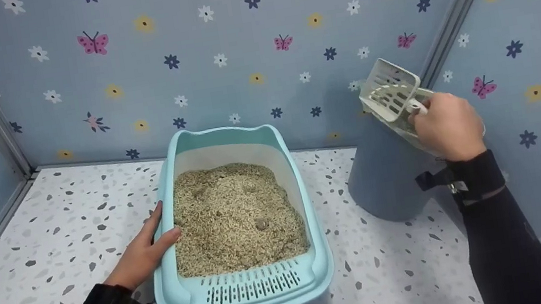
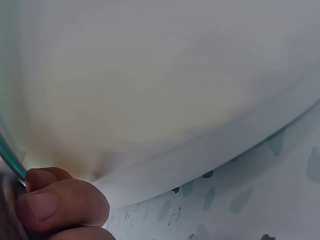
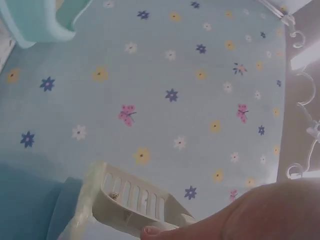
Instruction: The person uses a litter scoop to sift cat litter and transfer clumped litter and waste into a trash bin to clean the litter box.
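Note:
My right hand (image 1: 449, 125) grips the handle of a pale slotted litter scoop (image 1: 392, 88). The scoop is tilted up above the mouth of a grey-blue bin (image 1: 387, 177), and the right wrist view shows a small crumb by its slots (image 3: 132, 192). With the thumb over the rim and fingers along the outer wall, my left hand (image 1: 143, 251) holds the left side of a light blue litter box (image 1: 318, 236). Tan granular litter (image 1: 235, 205) fills the box's floor, with a few darker clumps on top. Curled fingers (image 2: 65, 202) show against the box's wall in the left wrist view.
A pale liner (image 1: 401, 132) folds over the bin's rim. The bin stands right of the litter box on a speckled white surface (image 1: 73, 230). Flower-patterned blue panels (image 1: 231, 34) rise behind and at both sides, with the right panel close to my right arm.

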`<move>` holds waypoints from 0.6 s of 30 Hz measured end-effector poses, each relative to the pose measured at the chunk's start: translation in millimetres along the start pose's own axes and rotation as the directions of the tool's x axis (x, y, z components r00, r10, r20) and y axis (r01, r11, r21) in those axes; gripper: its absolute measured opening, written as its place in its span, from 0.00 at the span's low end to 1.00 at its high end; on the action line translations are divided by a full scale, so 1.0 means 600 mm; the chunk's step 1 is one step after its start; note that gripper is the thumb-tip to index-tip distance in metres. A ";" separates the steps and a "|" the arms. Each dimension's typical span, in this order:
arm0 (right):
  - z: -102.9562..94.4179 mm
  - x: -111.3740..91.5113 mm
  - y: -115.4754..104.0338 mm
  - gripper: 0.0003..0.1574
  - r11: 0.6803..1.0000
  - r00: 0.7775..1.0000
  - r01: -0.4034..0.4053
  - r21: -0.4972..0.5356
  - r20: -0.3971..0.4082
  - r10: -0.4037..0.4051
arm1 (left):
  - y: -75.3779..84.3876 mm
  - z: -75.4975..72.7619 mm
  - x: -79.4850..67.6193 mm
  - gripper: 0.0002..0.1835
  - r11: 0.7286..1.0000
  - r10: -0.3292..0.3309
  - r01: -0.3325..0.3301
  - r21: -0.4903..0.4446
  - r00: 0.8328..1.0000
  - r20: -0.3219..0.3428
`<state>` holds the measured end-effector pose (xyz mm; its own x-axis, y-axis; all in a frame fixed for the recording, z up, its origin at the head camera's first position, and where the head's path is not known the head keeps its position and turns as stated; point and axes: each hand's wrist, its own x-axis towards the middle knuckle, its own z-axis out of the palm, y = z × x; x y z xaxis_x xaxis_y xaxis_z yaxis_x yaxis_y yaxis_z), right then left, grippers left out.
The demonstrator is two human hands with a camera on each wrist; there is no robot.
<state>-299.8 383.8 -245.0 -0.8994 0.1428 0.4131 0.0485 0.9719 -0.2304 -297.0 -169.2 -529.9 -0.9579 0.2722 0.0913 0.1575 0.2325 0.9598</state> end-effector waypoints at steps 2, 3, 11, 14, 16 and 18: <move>-0.004 -0.004 -0.012 0.19 0.999 1.000 0.003 0.032 0.015 -0.004 | 0.001 0.000 0.000 0.48 1.000 -0.004 0.004 -0.006 1.000 -0.006; -0.005 -0.005 -0.018 0.19 0.999 1.000 0.010 0.048 0.027 -0.011 | 0.001 0.000 0.000 0.48 1.000 -0.009 0.009 -0.010 1.000 -0.009; 0.020 -0.040 -0.078 0.22 0.988 0.979 0.068 0.141 0.181 -0.093 | 0.002 -0.002 0.000 0.49 0.999 -0.032 0.032 0.001 0.999 -0.020; 0.041 -0.056 -0.108 0.22 0.980 0.953 0.130 0.151 0.255 -0.165 | 0.001 -0.002 -0.001 0.49 0.999 -0.039 0.039 0.016 0.999 -0.023; 0.058 -0.067 -0.129 0.21 0.972 0.930 0.185 0.145 0.295 -0.221 | 0.001 -0.002 -0.002 0.49 0.999 -0.041 0.042 0.026 0.999 -0.025; 0.075 -0.079 -0.150 0.20 0.961 0.903 0.244 0.131 0.332 -0.274 | 0.001 -0.002 -0.001 0.49 0.999 -0.037 0.038 0.029 0.999 -0.023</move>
<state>-280.8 280.9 -283.4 -0.9693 -0.1996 0.1438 -0.2295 0.9442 -0.2363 -296.4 -170.5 -528.9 -0.9685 0.2414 0.0617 0.1279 0.2694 0.9545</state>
